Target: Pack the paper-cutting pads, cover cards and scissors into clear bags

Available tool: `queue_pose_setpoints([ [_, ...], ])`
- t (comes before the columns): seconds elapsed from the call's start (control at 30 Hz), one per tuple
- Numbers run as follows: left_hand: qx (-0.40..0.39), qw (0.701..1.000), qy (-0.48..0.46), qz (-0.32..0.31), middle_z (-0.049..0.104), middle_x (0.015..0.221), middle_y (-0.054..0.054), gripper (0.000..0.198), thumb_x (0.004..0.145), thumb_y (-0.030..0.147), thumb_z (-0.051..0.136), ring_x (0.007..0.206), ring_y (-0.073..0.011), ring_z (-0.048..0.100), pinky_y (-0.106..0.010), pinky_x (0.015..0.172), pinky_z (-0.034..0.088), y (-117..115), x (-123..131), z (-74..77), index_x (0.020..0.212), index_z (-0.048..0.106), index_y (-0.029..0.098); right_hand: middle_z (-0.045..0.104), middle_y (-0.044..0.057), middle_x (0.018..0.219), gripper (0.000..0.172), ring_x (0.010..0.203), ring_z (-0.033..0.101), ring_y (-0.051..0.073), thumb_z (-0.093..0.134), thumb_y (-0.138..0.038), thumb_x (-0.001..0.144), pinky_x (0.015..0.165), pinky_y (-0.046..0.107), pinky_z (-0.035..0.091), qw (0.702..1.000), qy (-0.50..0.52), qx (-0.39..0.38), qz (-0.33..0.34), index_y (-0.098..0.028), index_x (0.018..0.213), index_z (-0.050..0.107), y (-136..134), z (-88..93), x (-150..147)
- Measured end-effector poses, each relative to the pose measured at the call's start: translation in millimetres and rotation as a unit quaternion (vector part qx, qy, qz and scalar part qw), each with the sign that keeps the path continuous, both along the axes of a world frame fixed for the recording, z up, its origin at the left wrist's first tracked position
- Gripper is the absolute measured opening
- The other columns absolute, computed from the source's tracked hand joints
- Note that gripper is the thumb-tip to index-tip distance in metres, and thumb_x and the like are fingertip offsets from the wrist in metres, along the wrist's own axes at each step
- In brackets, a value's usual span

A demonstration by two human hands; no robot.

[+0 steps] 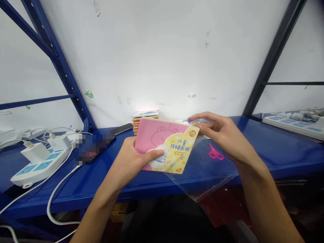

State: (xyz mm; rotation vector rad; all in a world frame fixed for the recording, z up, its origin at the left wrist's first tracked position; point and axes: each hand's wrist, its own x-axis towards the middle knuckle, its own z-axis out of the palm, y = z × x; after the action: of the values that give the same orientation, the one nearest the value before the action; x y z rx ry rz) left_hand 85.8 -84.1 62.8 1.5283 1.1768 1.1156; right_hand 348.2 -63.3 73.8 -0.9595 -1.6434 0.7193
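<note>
A pack of paper-cutting sheets (173, 146), pink with a frog outline and a yellow printed cover, is tilted above the table edge. My left hand (135, 155) grips its left side, thumb across the front. At the pack's upper right corner, my right hand (217, 128) has its fingers bent together on a clear plastic bag (202, 180). The bag hangs down behind and right of the pack. Small pink scissors (216, 153) show through the plastic; whether they lie inside it or on the table behind, I cannot tell.
Behind the pack, a stack of orange-edged packs (136, 125) stands by the wall. A dark phone (121, 129) lies left of it, near another screen device (97, 148). Farther left are a white power strip (40, 168) and loose cables (54, 195) on the blue table (273, 148).
</note>
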Motion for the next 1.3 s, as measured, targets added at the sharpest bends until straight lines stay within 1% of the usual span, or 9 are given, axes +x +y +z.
queue_pose_setpoints([
  [0.13,0.017,1.000,-0.009,-0.010,0.082,0.109,-0.008,0.044,0.071,0.025,0.089,0.094,-0.0303,0.079,-0.038,0.079,0.068,-0.6,-0.5,3.0,0.112,0.075,0.017,0.080,0.004,0.083,0.026,0.080,0.075,0.022,0.069,-0.039,0.095,0.065,0.031,0.056,1.000,0.010,-0.015,0.012,-0.024,0.115,0.075,-0.4,-0.3,-1.2],
  [0.3,0.012,1.000,0.001,-0.013,0.083,0.104,-0.006,0.039,0.070,0.016,0.086,0.090,-0.0270,0.079,-0.031,0.073,0.066,-0.6,-1.3,4.9,0.108,0.076,0.017,0.080,0.005,0.086,0.027,0.082,0.075,0.020,0.066,-0.045,0.097,0.069,0.031,0.057,0.999,0.035,-0.018,0.030,-0.025,0.113,0.075,1.2,-1.5,-3.0],
  [0.5,0.013,0.999,0.034,-0.018,0.082,0.107,-0.008,0.034,0.073,0.026,0.086,0.091,-0.0291,0.079,-0.035,0.076,0.066,-2.0,-1.1,7.0,0.104,0.076,0.017,0.080,0.005,0.089,0.036,0.086,0.076,0.026,0.070,-0.048,0.093,0.068,0.036,0.059,0.998,0.002,-0.062,0.032,-0.028,0.123,0.071,-3.3,0.4,0.5],
  [0.67,0.003,0.999,0.031,-0.020,0.082,0.108,-0.010,0.037,0.073,0.033,0.088,0.089,-0.0306,0.080,-0.040,0.078,0.067,-2.8,-3.6,8.6,0.105,0.076,0.017,0.081,0.007,0.098,0.041,0.089,0.077,0.027,0.073,-0.045,0.091,0.069,0.036,0.060,0.992,0.000,-0.084,0.098,-0.027,0.128,0.067,-5.6,2.3,6.8],
  [0.8,-0.005,0.999,0.021,-0.031,0.081,0.113,-0.010,0.043,0.075,0.036,0.088,0.096,-0.0317,0.079,-0.040,0.080,0.067,-3.6,-8.0,9.6,0.111,0.074,0.019,0.081,0.007,0.099,0.040,0.090,0.077,0.027,0.070,-0.044,0.094,0.068,0.036,0.061,0.990,0.002,-0.087,0.113,-0.028,0.130,0.066,-4.6,1.6,8.6],
  [0.93,-0.007,1.000,0.001,-0.023,0.082,0.110,-0.009,0.043,0.073,0.032,0.090,0.093,-0.0309,0.080,-0.038,0.076,0.068,-3.1,-11.5,8.8,0.111,0.074,0.019,0.080,0.007,0.112,0.039,0.104,0.075,0.028,0.069,-0.043,0.095,0.084,0.041,0.063,0.986,-0.002,-0.090,0.141,-0.030,0.132,0.066,-4.6,3.3,9.5],
  [1.0,-0.006,1.000,-0.015,-0.017,0.082,0.108,-0.009,0.041,0.071,0.025,0.089,0.090,-0.0300,0.080,-0.036,0.073,0.068,-1.9,-13.2,7.3,0.109,0.074,0.019,0.077,0.006,0.124,0.046,0.114,0.072,0.028,0.074,-0.040,0.092,0.094,0.043,0.062,0.980,-0.022,-0.102,0.170,-0.032,0.136,0.062,-4.4,4.8,11.8],
  [1.1,-0.003,1.000,-0.017,-0.011,0.082,0.107,-0.008,0.040,0.070,0.017,0.087,0.089,-0.0292,0.080,-0.033,0.071,0.068,0.1,-16.1,5.2,0.107,0.074,0.019,0.069,0.006,0.138,0.061,0.119,0.070,0.029,0.081,-0.037,0.086,0.099,0.047,0.061,0.974,-0.065,-0.108,0.186,-0.035,0.142,0.058,-3.0,5.8,16.6],
  [1.3,-0.018,0.999,-0.014,-0.026,0.081,0.112,-0.010,0.042,0.072,0.019,0.086,0.091,-0.0303,0.080,-0.037,0.074,0.068,0.5,-19.4,5.3,0.112,0.073,0.019,0.074,0.007,0.130,0.051,0.122,0.069,0.030,0.079,-0.038,0.088,0.100,0.048,0.061,0.979,-0.065,-0.081,0.176,-0.032,0.136,0.063,-0.4,4.5,17.8],
])
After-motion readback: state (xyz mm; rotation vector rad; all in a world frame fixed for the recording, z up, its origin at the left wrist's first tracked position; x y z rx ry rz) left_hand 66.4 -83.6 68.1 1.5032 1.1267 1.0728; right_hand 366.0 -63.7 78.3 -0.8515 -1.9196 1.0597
